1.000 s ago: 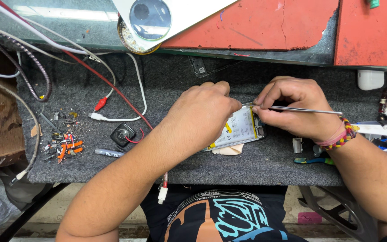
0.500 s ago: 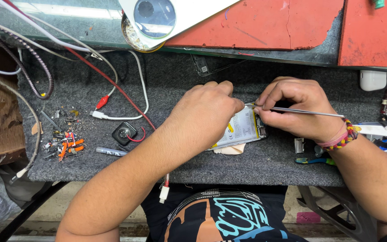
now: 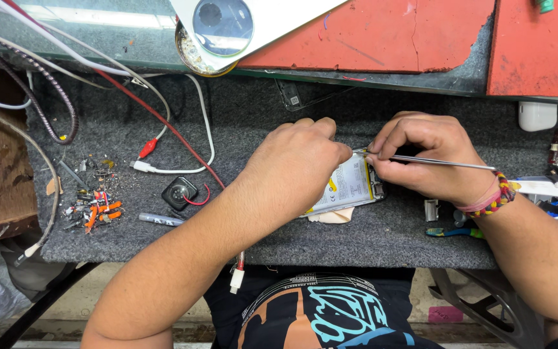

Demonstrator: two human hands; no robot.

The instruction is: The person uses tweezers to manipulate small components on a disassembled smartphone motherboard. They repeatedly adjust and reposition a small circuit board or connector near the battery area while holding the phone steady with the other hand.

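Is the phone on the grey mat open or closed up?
Open. The phone lies flat with its back off, so the pale battery inside shows. The left hand rests on it, and the right hand holds a thin metal tool at its edge.

Red crocodile clip (image 3: 148, 148), small black camera module (image 3: 179, 192), scattered screws (image 3: 93, 208)

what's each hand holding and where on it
Right hand pinches thin metal tweezers near their tip end. Left hand presses on the opened phone, covering its left part.
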